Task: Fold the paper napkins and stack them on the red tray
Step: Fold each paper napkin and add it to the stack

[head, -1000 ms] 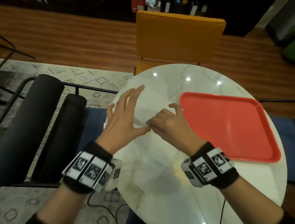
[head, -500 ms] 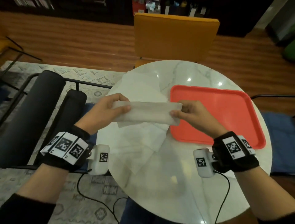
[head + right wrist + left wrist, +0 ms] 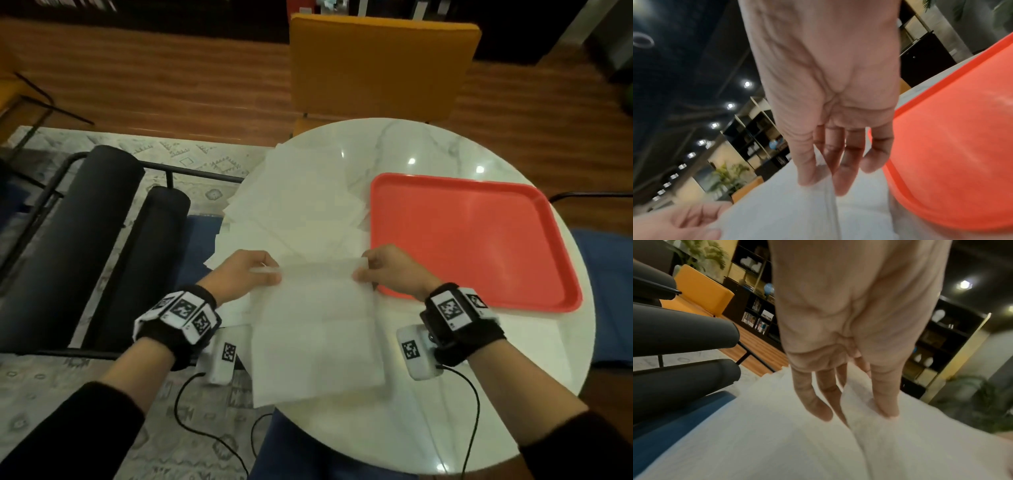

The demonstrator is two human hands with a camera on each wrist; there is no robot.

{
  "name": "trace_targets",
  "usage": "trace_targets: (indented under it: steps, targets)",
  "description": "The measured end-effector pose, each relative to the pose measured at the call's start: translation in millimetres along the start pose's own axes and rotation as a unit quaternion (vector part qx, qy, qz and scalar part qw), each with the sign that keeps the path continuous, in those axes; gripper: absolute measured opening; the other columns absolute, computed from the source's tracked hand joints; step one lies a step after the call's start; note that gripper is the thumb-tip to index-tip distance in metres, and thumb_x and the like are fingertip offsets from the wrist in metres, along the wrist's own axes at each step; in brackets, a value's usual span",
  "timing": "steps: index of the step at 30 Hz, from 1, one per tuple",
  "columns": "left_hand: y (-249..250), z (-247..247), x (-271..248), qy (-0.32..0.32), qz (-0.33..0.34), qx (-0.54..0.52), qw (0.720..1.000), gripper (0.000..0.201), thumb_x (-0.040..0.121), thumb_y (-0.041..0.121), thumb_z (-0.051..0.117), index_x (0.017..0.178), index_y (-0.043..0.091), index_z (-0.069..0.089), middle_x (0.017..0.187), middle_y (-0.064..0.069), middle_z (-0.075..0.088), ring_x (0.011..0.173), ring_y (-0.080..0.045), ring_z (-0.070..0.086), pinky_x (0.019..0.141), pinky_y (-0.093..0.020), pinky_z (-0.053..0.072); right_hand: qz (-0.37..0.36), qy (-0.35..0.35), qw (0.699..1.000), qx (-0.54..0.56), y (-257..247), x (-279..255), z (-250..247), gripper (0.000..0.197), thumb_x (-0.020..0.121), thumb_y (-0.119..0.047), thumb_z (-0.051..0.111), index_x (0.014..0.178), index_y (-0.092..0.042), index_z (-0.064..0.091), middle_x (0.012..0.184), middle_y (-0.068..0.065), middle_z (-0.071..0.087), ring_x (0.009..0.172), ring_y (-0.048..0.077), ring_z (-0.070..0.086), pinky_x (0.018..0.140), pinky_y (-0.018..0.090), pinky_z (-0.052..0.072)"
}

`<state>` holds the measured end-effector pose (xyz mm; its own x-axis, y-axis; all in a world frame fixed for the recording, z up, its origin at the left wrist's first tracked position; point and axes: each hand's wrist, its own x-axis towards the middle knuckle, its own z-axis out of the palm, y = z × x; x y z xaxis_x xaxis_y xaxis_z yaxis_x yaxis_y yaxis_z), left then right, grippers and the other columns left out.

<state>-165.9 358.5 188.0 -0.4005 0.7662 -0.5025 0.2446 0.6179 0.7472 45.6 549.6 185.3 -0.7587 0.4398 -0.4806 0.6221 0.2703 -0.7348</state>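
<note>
One white paper napkin (image 3: 317, 329) is spread out near the table's front edge, its near edge hanging over the rim. My left hand (image 3: 265, 272) pinches its far left corner and my right hand (image 3: 364, 270) pinches its far right corner, thumb above and fingers beneath. The left wrist view shows my left hand (image 3: 863, 415) with the thumb pressed on the napkin (image 3: 818, 447). In the right wrist view my right hand (image 3: 821, 183) pinches the napkin (image 3: 797, 214) beside the red tray (image 3: 962, 162). A loose pile of napkins (image 3: 301, 212) lies behind. The red tray (image 3: 472, 240) holds nothing.
The round white marble table (image 3: 445, 394) carries everything. An orange chair (image 3: 380, 65) stands at its far side. Black padded rolls on a metal frame (image 3: 68, 240) are to the left. Cables (image 3: 191, 411) hang from my wrist cameras below the table's front edge.
The napkin, held as a narrow folded strip in the air half a second ago, is now opened out and lowered toward me; both hands moved nearer the front edge.
</note>
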Motion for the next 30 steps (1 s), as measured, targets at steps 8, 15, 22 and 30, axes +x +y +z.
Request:
trace_targets:
  steps: [8, 15, 22, 30]
  targets:
    - [-21.2, 2.1, 28.1, 0.082, 0.038, 0.014, 0.996, 0.007, 0.079, 0.019, 0.074, 0.077, 0.024, 0.069, 0.08, 0.006, 0.068, 0.073, -0.013, 0.054, 0.072, -0.028, 0.043, 0.013, 0.114, 0.987, -0.109, 12.9, 18.4, 22.4, 0.02, 0.082, -0.014, 0.065, 0.073, 0.003, 0.06, 0.068, 0.017, 0.06, 0.064, 0.029, 0.052, 0.055, 0.03, 0.038]
    - [-46.1, 26.1, -13.4, 0.073, 0.127, 0.017, 0.989, 0.02, 0.076, 0.008, 0.075, 0.074, 0.026, 0.067, 0.081, 0.006, 0.065, 0.081, -0.002, 0.058, 0.073, -0.007, 0.039, -0.061, 0.176, 0.978, -0.089, 43.1, -35.4, 60.0, 0.005, 0.081, -0.013, 0.071, 0.084, -0.018, 0.07, 0.077, -0.017, 0.061, 0.069, 0.001, 0.054, 0.068, 0.011, 0.04]
    - [-87.9, 50.5, -30.1, -0.04, 0.132, 0.223, 0.965, 0.036, 0.078, 0.024, 0.069, 0.088, 0.054, 0.05, 0.097, 0.016, 0.057, 0.093, -0.005, 0.051, 0.089, -0.032, 0.038, 0.015, 0.064, 0.973, -0.223, 68.2, -55.1, 91.6, 0.024, 0.085, -0.008, 0.058, 0.096, -0.027, 0.068, 0.104, -0.008, 0.063, 0.097, 0.017, 0.057, 0.081, 0.033, 0.034]
    - [-66.4, 76.5, -10.5, 0.048, 0.147, 0.301, 0.941, 0.078, 0.08, 0.065, 0.015, 0.147, 0.026, 0.024, 0.155, 0.01, 0.022, 0.141, -0.011, 0.022, 0.11, -0.036, 0.016, -0.053, 0.15, 0.962, -0.22, 18.6, -21.3, 118.3, 0.048, 0.095, -0.022, 0.033, 0.141, -0.009, 0.041, 0.15, 0.011, 0.037, 0.139, 0.027, 0.034, 0.11, 0.042, 0.03]
